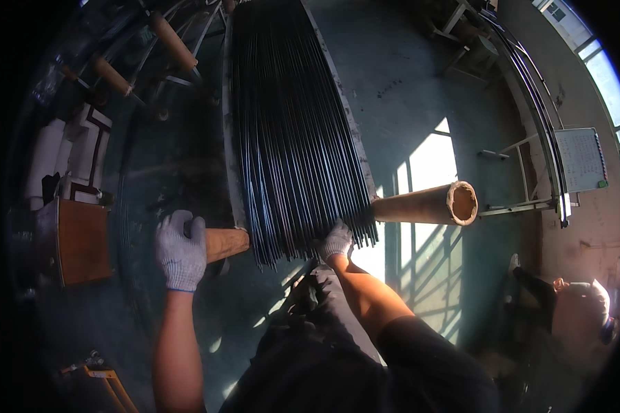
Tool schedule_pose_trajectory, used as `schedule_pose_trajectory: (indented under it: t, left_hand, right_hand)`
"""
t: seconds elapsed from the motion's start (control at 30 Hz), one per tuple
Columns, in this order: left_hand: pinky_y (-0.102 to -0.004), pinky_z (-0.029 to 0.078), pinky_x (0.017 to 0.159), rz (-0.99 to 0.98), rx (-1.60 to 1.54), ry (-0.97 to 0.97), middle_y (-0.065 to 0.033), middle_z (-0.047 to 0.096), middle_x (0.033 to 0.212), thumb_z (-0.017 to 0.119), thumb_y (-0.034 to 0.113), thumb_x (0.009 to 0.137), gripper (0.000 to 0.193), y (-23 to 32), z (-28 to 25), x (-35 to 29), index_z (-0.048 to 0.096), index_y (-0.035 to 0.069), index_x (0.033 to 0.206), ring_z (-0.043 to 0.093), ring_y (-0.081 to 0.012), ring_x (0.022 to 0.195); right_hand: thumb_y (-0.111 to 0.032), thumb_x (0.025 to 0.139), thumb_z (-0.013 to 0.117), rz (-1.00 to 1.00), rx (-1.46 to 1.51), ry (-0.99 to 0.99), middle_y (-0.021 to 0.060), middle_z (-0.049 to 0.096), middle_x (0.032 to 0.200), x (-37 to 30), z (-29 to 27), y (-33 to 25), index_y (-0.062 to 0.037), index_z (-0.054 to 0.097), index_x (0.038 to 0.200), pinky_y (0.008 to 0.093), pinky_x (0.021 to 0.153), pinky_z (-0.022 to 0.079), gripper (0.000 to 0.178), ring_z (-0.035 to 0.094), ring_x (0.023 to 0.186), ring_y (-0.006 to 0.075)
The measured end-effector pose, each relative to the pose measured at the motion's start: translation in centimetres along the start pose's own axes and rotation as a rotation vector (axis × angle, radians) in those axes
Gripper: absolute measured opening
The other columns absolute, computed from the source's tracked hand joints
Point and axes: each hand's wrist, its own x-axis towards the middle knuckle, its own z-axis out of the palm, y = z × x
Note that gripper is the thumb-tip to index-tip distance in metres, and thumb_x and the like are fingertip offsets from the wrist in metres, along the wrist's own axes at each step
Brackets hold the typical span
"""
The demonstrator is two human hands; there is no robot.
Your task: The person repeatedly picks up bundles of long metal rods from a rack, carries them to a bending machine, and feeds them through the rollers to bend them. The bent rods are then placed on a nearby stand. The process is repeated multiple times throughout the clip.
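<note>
A wide layer of long, thin black rods (297, 151) runs away from me, its near ends uneven. A brown cardboard tube shows on both sides of the rods; its hollow right end (420, 204) sticks out well past them, and its middle is hidden. My left hand (180, 251), in a white knit glove, is closed around the tube's left end, beside the rods. My right hand (337, 241), gloved alike, is closed at the near ends of the rods, toward their right side. Some of its fingers are hidden there.
Long pale rails (344, 110) flank the rods. At the left stand a brown box (84, 241) and a rack with cardboard rolls (174, 45). A whiteboard (581, 160) and metal frame (530, 203) are at the right. Another person (580, 313) is at the lower right.
</note>
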Motion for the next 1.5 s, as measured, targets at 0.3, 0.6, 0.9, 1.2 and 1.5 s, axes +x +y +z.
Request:
schedule_pose_trajectory:
  t: [0.3,0.6,0.9,1.2,1.5]
  left_hand:
    - [-0.0420,0.054,0.088,-0.245,-0.135,-0.040,-0.0149,0.067,0.098,0.071,0.002,0.096,0.009,-0.8,1.1,3.4,0.072,-0.002,0.104,0.067,-0.0303,0.093]
    - [-0.0437,0.054,0.092,-0.321,-0.162,-0.055,-0.0186,0.067,0.104,0.069,0.002,0.098,0.012,-1.7,1.5,3.1,0.071,-0.005,0.107,0.067,-0.0324,0.096]
    - [-0.0464,0.054,0.093,-0.333,-0.178,-0.042,-0.0202,0.068,0.107,0.070,0.006,0.099,0.015,-2.3,1.6,2.6,0.073,-0.004,0.110,0.067,-0.0358,0.099]
    - [-0.0466,0.054,0.088,-0.255,-0.104,-0.013,-0.0194,0.070,0.100,0.071,0.006,0.097,0.010,-1.2,1.2,3.1,0.073,-0.001,0.104,0.068,-0.0389,0.097]
    - [-0.0496,0.055,0.090,-0.209,-0.053,-0.023,-0.0212,0.072,0.100,0.069,0.010,0.097,0.011,-0.1,-0.1,3.3,0.073,-0.001,0.099,0.069,-0.0422,0.100]
  right_hand:
    - [-0.055,0.077,0.100,0.256,-0.156,-0.063,0.0171,0.065,0.139,7.0,1.9,-6.3,-0.0048,0.057,0.143,0.0489,0.113,0.056,0.093,0.063,0.134,0.0356]
    - [-0.042,0.095,0.084,0.094,0.037,-0.169,0.0260,0.081,0.116,8.5,1.3,-2.9,-0.0043,0.075,0.116,0.0518,0.102,0.064,0.044,0.079,0.113,0.0427]
    - [-0.041,0.082,0.095,0.082,0.326,-0.382,0.0221,0.084,0.110,10.6,-2.3,0.6,-0.0020,0.084,0.115,0.0422,0.097,0.064,0.052,0.082,0.106,0.0336]
    - [-0.061,0.083,0.093,-0.024,-0.001,-0.398,0.0223,0.082,0.120,11.0,-7.0,0.4,-0.0028,0.083,0.126,0.0468,0.101,0.064,0.073,0.081,0.113,0.0361]
    - [-0.040,0.087,0.099,0.109,0.466,-0.275,0.0246,0.081,0.105,8.4,-5.8,0.8,0.0102,0.072,0.122,0.0428,0.092,0.067,0.067,0.082,0.106,0.0310]
